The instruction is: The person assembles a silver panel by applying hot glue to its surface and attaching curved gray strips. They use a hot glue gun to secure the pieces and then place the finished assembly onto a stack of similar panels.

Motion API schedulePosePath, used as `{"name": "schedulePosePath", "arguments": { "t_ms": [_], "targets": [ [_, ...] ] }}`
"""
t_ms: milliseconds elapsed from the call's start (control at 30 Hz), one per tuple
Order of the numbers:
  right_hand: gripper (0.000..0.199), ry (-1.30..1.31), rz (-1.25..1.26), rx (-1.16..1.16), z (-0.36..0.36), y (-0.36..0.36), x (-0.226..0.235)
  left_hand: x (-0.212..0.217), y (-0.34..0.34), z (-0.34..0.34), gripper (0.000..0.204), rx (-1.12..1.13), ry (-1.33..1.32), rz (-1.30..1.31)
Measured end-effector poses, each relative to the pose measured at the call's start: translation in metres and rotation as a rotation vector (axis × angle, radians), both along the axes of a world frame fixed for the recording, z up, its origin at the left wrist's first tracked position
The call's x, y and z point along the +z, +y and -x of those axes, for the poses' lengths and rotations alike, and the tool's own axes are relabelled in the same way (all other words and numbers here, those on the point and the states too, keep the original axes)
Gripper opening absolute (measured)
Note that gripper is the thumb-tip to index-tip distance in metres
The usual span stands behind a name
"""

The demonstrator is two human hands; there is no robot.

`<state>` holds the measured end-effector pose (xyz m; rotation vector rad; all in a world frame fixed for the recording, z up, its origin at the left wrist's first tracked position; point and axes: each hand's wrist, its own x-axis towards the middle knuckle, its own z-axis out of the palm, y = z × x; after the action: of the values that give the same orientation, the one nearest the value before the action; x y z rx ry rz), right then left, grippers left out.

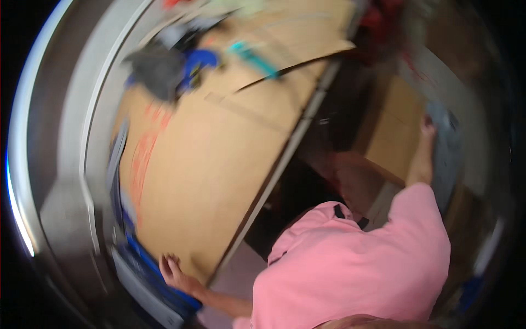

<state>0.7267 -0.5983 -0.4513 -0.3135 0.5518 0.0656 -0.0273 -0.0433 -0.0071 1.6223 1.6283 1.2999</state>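
Note:
My left hand (pixel 176 275) is at the near left corner of a tan table (pixel 208 164), its fingers apart and slightly bent, with nothing visible in them. It is beside a stack of blue and grey flat pieces (pixel 150 285), perhaps folded cloth; whether it touches them is unclear. Far to the right, my right arm is stretched out, and my right hand (pixel 428 127) is against a grey-blue piece (pixel 445 148) that looks like cloth. Motion blur smears its fingers, so its grip cannot be made out.
Dark grey cloth (pixel 159 68) and a blue item (pixel 200 63) lie at the table's far left. A turquoise tool-like object (pixel 255 59) is near its far edge. Red marks (pixel 142 153) run along the left side. A cardboard-coloured box or board (pixel 392 131) stands to the right.

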Motion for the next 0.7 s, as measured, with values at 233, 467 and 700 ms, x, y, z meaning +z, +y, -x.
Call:
{"name": "schedulePosePath", "arguments": {
  "t_ms": [233,467,700],
  "targets": [
    [0.021,0.051,0.575,0.145,-0.035,0.078,0.042,0.001,-0.033,0.178,0.085,0.871,1.214,-0.064],
    [0.014,-0.337,1.105,0.032,-0.018,0.150,0.172,-0.015,-0.051,0.181,0.062,0.808,1.272,0.168],
    [0.011,-0.875,1.082,0.071,0.052,0.269,0.300,0.000,-0.058,0.148,0.048,0.752,1.296,-0.128]
  ]
}}
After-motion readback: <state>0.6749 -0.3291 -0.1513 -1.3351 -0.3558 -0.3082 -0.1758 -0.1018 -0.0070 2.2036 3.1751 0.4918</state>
